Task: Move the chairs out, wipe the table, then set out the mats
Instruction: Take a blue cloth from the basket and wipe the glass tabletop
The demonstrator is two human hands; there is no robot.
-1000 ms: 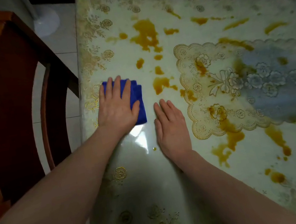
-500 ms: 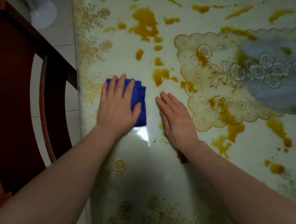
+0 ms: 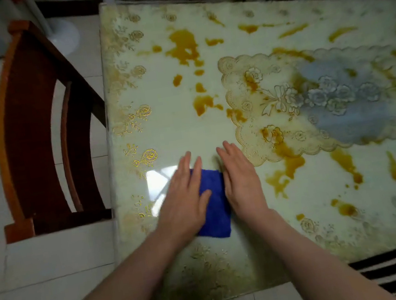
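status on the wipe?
Left hand flat on blue cloth; right hand flat beside it. Table: brown stains remain. Nothing blocking.

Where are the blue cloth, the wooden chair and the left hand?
blue cloth (image 3: pixel 215 206): head view, exposed middle.
wooden chair (image 3: pixel 30 129): head view, curved backrest.
left hand (image 3: pixel 186 198): head view, back of hand.

Both bare forearms reached up from the bottom of the frame toward its centre. The left hand (image 3: pixel 184 201) lay flat, palm down, fingers together and stretched toward the upper right, thumb spread to the right. The right hand (image 3: pixel 242 181) lay flat just beside it, palm down, fingers closed and pointing toward the upper left. The two hands were close but not touching.
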